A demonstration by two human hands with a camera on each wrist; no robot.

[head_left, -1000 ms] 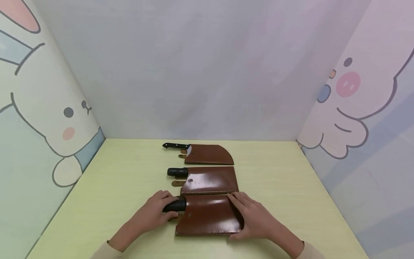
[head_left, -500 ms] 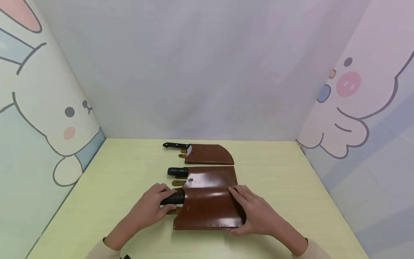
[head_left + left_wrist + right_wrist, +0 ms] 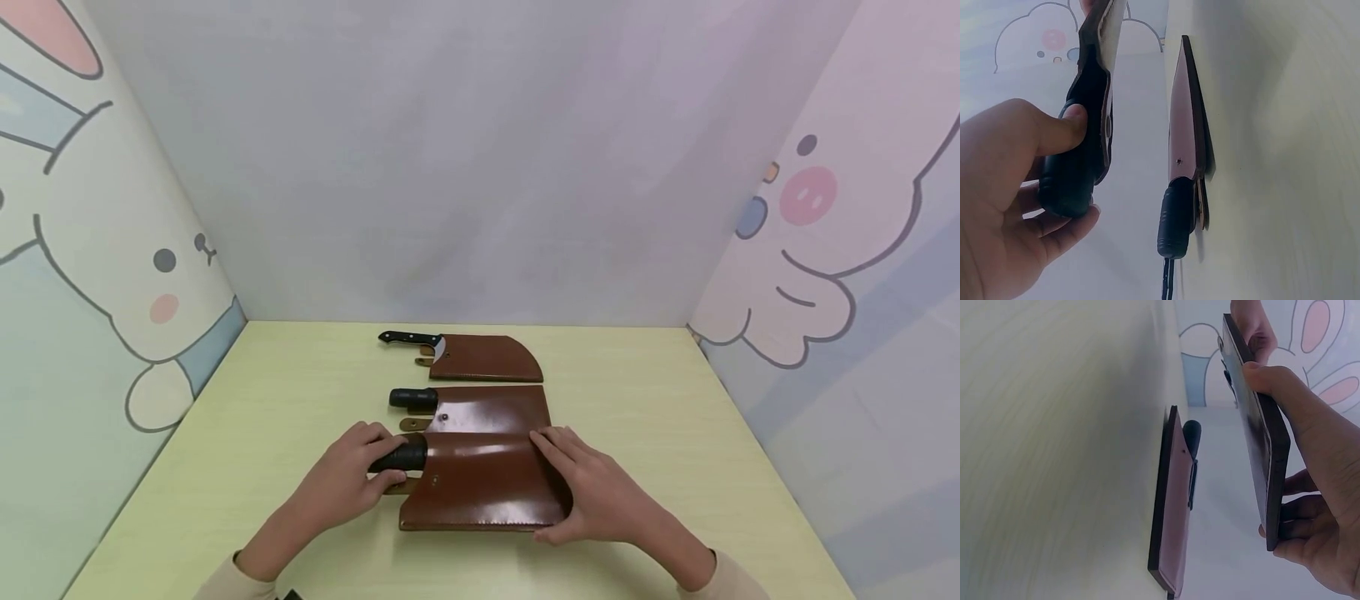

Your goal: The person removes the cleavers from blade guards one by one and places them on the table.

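Note:
A cleaver in a brown leather sheath (image 3: 487,487) is held level above the table's near part, its blade hidden inside. My left hand (image 3: 337,475) grips its black handle (image 3: 1069,181), thumb on one side and fingers on the other. At the sheath's far end, my right hand (image 3: 596,492) holds the edge between thumb and fingers. Both wrist views show the sheath (image 3: 1260,444) raised off the tabletop. A loose strap (image 3: 402,487) sticks out below the handle. Just behind, partly covered in the head view, lies a second sheathed cleaver (image 3: 495,408) with a black handle.
Farther back, a third sheathed knife (image 3: 487,358) with a rounded tip and a riveted black handle lies parallel to the others. The pale yellow table (image 3: 660,400) meets a grey back wall (image 3: 465,208). Cartoon-printed walls stand at left and right.
Both hands have lifted the nearest sheathed cleaver off the table; in the head view it moved up and slightly left, overlapping the middle one. Its strap shows more.

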